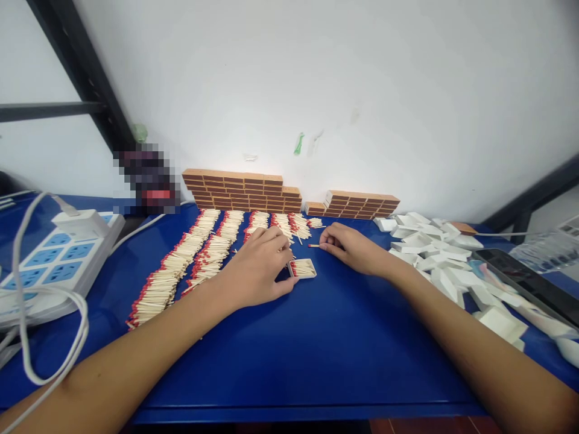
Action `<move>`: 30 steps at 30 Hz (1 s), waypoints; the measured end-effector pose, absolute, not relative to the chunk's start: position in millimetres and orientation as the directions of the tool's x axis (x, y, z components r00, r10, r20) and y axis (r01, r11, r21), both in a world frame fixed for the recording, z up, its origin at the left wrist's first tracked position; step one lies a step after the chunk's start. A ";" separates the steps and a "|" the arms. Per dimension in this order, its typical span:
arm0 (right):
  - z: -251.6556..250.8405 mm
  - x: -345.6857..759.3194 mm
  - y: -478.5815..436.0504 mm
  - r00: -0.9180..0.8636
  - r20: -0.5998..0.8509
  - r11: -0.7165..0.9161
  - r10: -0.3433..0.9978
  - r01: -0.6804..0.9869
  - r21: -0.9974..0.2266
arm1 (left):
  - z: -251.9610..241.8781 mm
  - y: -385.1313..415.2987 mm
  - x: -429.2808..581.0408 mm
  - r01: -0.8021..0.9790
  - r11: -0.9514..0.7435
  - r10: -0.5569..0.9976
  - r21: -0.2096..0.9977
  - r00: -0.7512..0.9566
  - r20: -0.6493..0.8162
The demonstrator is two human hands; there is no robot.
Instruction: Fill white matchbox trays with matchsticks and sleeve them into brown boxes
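My left hand (260, 265) rests on the blue table (316, 349), fingers curled against the left side of a small white tray (304, 268) that holds red-tipped matches. My right hand (350, 247) lies just right of the tray and pinches a single match (313, 245) with its red tip pointing left. Long rows of loose red-tipped matches (199, 256) run from the wall toward me, left of my left hand.
Stacked brown matchbox sleeves (242, 190) and a lower stack (362, 205) line the wall. A heap of white inner trays (446, 259) lies at the right, beside a dark phone (525, 280). A white power strip (54, 259) with cables sits at the left.
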State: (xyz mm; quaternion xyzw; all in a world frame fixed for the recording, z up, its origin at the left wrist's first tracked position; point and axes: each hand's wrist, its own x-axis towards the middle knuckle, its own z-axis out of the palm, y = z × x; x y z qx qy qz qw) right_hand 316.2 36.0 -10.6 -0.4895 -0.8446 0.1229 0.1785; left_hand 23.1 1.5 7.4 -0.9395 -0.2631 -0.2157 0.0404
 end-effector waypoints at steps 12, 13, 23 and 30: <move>16.8 288.5 0.4 -0.531 0.191 0.557 0.826 0.715 -0.423 | 5.5 1.6 22.4 0.525 -0.850 0.490 0.045 0.754 0.437; 19.2 283.7 -5.2 -0.547 0.173 0.562 0.819 0.704 -0.433 | 5.5 1.6 22.5 0.528 -0.848 0.492 0.046 0.752 0.438; 18.4 270.9 -13.9 -0.573 0.169 0.579 0.802 0.674 -0.459 | 6.3 1.2 22.6 0.518 -0.852 0.493 0.070 0.753 0.436; 12.0 288.2 8.8 -0.443 0.225 0.497 0.868 0.757 -0.425 | 5.9 -0.1 21.2 0.522 -0.848 0.503 0.092 0.738 0.449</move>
